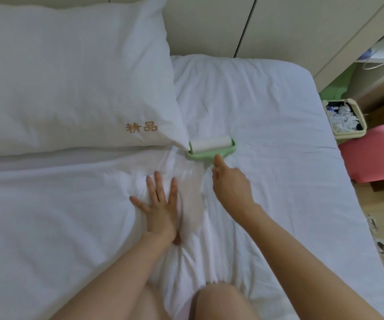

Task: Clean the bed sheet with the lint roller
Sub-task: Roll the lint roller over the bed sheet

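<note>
lint roller point(210, 146): on bed sheet point(267, 107) at pillow's point(70, 77) near-right corner; likely light, stiff, sticky roll | right hand point(231, 184): curled round its handle, the sensible hold | left hand point(161, 204): flat, fingers spread, pinning the soft, wrinkly sheet

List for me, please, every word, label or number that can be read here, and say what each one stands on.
"精品": stitched in orange-gold thread on the white pillow, near its lower right corner.
Lint roller: no marking shows on it.
Waste bin beside the bed: if its contents carry any print, it is too small and blurred to read.
</note>
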`<move>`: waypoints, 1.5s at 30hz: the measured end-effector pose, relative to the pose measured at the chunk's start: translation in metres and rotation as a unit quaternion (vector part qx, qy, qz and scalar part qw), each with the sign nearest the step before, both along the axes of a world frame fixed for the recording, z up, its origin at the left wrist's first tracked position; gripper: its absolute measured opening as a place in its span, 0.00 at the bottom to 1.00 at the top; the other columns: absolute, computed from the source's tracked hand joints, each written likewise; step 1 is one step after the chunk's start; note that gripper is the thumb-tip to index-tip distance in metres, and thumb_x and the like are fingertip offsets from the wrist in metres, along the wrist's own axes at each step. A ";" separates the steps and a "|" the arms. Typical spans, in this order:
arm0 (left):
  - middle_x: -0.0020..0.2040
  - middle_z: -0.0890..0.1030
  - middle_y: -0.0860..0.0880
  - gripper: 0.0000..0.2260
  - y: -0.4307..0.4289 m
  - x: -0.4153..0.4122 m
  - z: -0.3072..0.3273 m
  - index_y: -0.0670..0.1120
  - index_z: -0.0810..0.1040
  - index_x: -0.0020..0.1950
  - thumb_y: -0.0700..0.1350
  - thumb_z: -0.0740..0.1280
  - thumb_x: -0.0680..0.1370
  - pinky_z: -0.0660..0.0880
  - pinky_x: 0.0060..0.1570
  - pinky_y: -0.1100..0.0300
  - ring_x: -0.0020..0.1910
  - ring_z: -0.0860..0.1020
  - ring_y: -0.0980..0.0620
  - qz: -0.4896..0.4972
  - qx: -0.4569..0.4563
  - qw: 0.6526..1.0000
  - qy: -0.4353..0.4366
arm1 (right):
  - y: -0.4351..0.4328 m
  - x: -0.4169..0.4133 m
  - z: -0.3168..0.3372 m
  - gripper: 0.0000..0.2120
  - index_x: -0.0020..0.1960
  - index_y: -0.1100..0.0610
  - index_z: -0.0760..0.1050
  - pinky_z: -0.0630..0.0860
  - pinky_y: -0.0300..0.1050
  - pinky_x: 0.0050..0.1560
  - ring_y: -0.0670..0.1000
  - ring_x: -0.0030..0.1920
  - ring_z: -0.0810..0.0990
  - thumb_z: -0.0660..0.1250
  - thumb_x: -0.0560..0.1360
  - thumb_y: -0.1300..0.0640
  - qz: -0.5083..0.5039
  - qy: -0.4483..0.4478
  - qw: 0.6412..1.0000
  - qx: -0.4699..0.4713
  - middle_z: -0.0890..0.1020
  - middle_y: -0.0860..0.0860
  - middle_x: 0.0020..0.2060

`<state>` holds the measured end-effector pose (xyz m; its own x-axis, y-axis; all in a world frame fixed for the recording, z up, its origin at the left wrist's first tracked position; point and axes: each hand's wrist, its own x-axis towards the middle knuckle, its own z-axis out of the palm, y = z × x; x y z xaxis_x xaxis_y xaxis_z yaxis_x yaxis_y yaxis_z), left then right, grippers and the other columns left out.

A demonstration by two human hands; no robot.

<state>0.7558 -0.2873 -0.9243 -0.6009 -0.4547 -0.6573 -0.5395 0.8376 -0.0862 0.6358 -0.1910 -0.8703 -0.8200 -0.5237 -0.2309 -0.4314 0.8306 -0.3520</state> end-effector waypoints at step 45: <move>0.77 0.36 0.38 0.63 -0.194 -0.118 0.150 0.50 0.37 0.78 0.66 0.76 0.58 0.39 0.65 0.27 0.74 0.36 0.30 0.068 -0.069 0.958 0.270 | -0.112 -0.111 0.018 0.15 0.66 0.56 0.64 0.64 0.46 0.35 0.58 0.35 0.69 0.52 0.81 0.59 0.043 -0.037 0.998 0.037 0.65 0.50 0.28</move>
